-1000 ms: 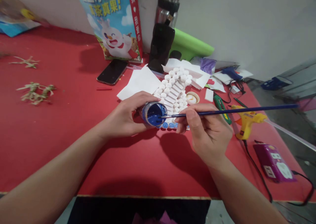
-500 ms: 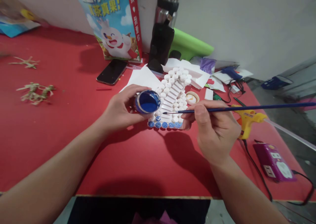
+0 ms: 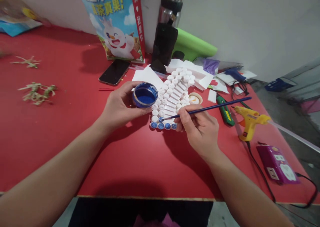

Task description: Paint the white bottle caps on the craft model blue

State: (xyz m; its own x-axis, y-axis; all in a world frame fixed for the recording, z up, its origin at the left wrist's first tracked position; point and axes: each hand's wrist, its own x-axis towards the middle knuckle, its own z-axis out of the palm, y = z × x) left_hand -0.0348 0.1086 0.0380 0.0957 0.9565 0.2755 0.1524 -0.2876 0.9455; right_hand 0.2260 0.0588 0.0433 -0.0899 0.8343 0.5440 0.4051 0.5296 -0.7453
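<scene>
Pale wall [image 3: 237,26] is noted behind a red tabletop [image 3: 120,173]. At far left, knotted straw-like strands [image 3: 38,92] are found lying well apart from the work, and a dark phone [image 3: 114,72] is laid farther back. By the left hand [image 3: 121,106], a jar [image 3: 143,104] of blue paint is gripped around its side, mouth tilted toward the camera; it has been shifted leftward over the last second, and the front left corner of the white model [image 3: 172,98] has thereby been exposed. That model is placed near the middle of the tabletop, partly hidden by both hands. Blue is recorded on the visible discs of its front row and on one disc [image 3: 161,120] in the row behind. A second ago the brush [image 3: 207,109] was dipped in the jar; its tip is now set at that second-row disc, apparently in contact. Application is therefore judged to have been resumed after loading, with most discs still white. The brush is pinched in the right hand [image 3: 201,128], its handle slanted up rightward. Beyond, a green cutter [image 3: 225,111] and a yellow glue gun [image 3: 250,120] are observed, both unheld.
</scene>
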